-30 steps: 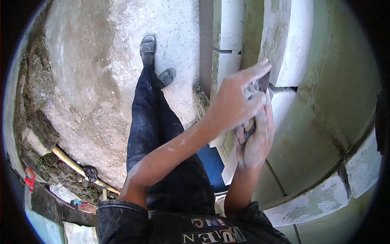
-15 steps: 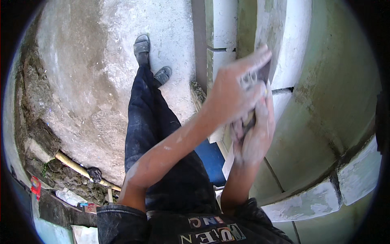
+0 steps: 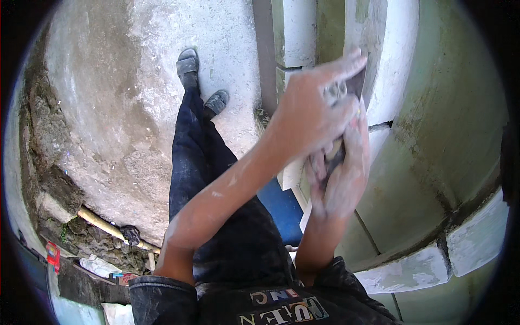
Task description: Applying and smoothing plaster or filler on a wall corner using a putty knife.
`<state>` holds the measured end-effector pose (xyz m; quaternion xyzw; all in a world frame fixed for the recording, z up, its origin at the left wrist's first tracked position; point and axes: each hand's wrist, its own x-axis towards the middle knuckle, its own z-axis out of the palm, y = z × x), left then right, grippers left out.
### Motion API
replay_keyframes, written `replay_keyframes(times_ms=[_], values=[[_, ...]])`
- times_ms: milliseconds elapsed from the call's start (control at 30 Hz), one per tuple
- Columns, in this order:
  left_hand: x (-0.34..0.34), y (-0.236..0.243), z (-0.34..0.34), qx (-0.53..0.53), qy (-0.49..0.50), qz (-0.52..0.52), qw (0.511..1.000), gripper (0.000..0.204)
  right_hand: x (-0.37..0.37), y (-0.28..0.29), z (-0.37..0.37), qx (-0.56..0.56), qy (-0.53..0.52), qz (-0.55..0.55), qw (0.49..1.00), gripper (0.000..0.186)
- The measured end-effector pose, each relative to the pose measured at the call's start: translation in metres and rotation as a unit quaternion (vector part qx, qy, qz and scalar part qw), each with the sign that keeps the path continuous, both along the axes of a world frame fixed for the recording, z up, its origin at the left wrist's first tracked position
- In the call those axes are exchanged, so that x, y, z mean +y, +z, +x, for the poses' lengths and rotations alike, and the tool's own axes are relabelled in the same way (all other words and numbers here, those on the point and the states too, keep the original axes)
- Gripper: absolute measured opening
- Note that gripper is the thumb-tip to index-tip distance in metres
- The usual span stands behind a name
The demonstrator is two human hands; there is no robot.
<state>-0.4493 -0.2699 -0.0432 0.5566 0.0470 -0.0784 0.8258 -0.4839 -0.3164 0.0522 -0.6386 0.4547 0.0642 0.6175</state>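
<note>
My dusty left fingers (image 3: 346, 66) and right fingers (image 3: 355, 141) hold a dark flat tool (image 3: 356, 84) close to the white ledge (image 3: 400, 59).

2 rows of pale and multicoloured block letters (image 3: 270, 318) cross the black T-shirt (image 3: 216, 309).

Flat dark tool (image 3: 356, 84), mostly covered by fingers, exact type unclear. Off the ground, held between left hand (image 3: 309, 108) and right hand (image 3: 346, 173). Sits at a slant: upper end by the left fingertips, lower part down in the right hand. Pale loops (image 3: 335, 93) near the top, can't tell if wire or marks. Tan patch (image 3: 336, 148) lower down.
</note>
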Motion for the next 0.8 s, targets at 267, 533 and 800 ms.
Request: replay_keyframes(times_ms=[267, 533, 800], values=[[0.006, 0.014, 0.012, 0.082, -0.007, -0.040, 0.996, 0.060, 0.001, 0.006, 0.016, -0.016, -0.005, 0.067, 0.998, 0.049], [-0.012, 0.003, -0.009, -0.024, 0.056, 0.021, 0.998, 0.054, -0.003, 0.016, -0.017, -0.015, 0.016, 0.049, 0.999, 0.053], [-0.007, 0.016, -0.023, 0.025, -0.026, -0.035, 0.999, 0.058, -0.008, 0.017, -0.024, -0.010, 0.008, 0.039, 0.999, 0.052]])
